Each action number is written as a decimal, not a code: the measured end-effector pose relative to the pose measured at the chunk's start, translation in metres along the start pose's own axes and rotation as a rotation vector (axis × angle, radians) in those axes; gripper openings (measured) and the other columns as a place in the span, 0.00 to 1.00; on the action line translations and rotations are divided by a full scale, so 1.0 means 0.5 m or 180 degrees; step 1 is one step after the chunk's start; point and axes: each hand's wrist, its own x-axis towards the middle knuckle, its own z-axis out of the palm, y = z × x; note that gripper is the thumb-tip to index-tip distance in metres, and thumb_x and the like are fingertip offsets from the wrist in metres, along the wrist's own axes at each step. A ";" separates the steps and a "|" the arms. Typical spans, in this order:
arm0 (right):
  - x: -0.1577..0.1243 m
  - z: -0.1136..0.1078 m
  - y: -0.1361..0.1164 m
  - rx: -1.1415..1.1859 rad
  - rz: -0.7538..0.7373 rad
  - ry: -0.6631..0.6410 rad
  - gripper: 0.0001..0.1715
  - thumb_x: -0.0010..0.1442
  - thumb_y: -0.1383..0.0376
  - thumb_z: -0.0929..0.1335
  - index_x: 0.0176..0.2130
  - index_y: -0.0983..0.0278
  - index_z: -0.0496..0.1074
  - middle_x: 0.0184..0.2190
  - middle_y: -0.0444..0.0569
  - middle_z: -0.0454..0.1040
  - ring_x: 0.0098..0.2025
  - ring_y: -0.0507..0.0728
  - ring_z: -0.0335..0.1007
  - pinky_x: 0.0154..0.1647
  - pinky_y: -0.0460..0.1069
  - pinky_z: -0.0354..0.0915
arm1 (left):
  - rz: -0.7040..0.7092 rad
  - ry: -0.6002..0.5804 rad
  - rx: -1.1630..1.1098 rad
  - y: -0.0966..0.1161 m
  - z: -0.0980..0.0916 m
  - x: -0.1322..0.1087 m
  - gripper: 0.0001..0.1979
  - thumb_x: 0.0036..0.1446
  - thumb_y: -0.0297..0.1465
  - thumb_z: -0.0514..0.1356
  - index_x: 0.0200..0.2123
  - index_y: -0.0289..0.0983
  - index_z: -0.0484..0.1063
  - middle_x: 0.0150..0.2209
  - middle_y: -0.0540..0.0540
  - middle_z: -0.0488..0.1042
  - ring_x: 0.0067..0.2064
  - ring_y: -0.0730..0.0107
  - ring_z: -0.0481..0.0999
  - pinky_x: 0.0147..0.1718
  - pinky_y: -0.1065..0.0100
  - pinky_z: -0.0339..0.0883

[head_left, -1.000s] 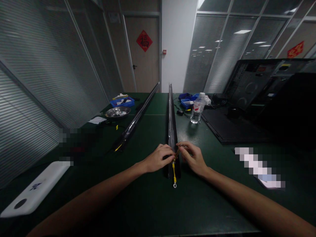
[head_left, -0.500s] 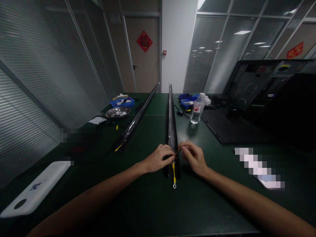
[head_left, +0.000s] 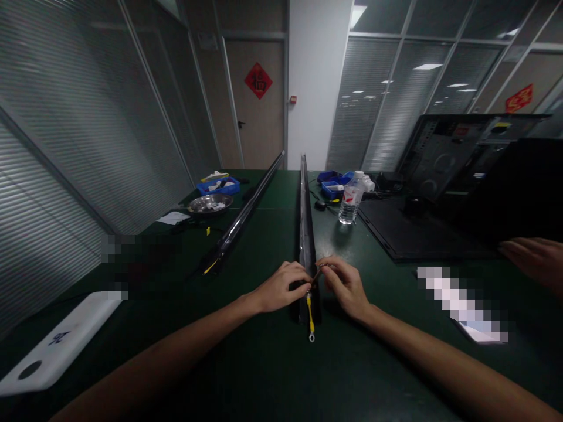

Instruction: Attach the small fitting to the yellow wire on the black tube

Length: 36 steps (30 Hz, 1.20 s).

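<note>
A long black channel-shaped bar (head_left: pixel 309 234) lies lengthwise on the table in front of me. My left hand (head_left: pixel 285 287) is at its near end, thumb and fingertips pinched together over the channel; what they pinch is hidden. In my right hand (head_left: pixel 345 284), fingers and thumb grip a slim brownish metal tool (head_left: pixel 316 274) that slants down to the left hand's fingertips. Just below those fingertips, a short yellow wire (head_left: pixel 311 313) with a ring terminal (head_left: pixel 312 337) hangs out past the bar's end.
A second black bar (head_left: pixel 246 214) lies left. Further off are a metal bowl (head_left: pixel 197 206), blue trays (head_left: pixel 233 189) and a water bottle (head_left: pixel 348 208). To the right are a phone (head_left: pixel 479 334), a black panel (head_left: pixel 391 246) and another person's hand (head_left: pixel 536 261). A white case (head_left: pixel 74 346) lies left.
Another person's hand has come in at the right edge. The whole view has shifted slightly downward. My hands keep nearly the same grip at the bar's end.
</note>
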 end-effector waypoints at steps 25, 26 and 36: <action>0.004 0.000 -0.009 -0.0109 0.0086 0.0005 0.12 0.70 0.59 0.67 0.48 0.63 0.75 0.31 0.45 0.72 0.23 0.49 0.65 0.22 0.45 0.62 | 0.0012 0.0021 -0.0016 -0.002 0.001 0.000 0.10 0.71 0.34 0.54 0.44 0.38 0.75 0.47 0.45 0.75 0.53 0.62 0.71 0.55 0.61 0.59; 0.004 0.000 -0.007 -0.0111 0.0090 0.0008 0.12 0.70 0.59 0.66 0.48 0.63 0.75 0.31 0.46 0.72 0.23 0.49 0.65 0.22 0.45 0.62 | 0.0014 0.0026 -0.0029 -0.003 0.001 0.000 0.10 0.71 0.34 0.54 0.44 0.38 0.75 0.47 0.45 0.76 0.53 0.62 0.71 0.55 0.61 0.59; 0.003 -0.002 -0.003 -0.0067 0.0152 -0.0054 0.13 0.71 0.59 0.66 0.48 0.63 0.74 0.30 0.45 0.72 0.22 0.49 0.65 0.22 0.44 0.62 | 0.0031 0.0039 -0.0010 -0.002 0.001 -0.001 0.09 0.70 0.33 0.55 0.45 0.38 0.75 0.48 0.45 0.75 0.54 0.62 0.71 0.54 0.62 0.61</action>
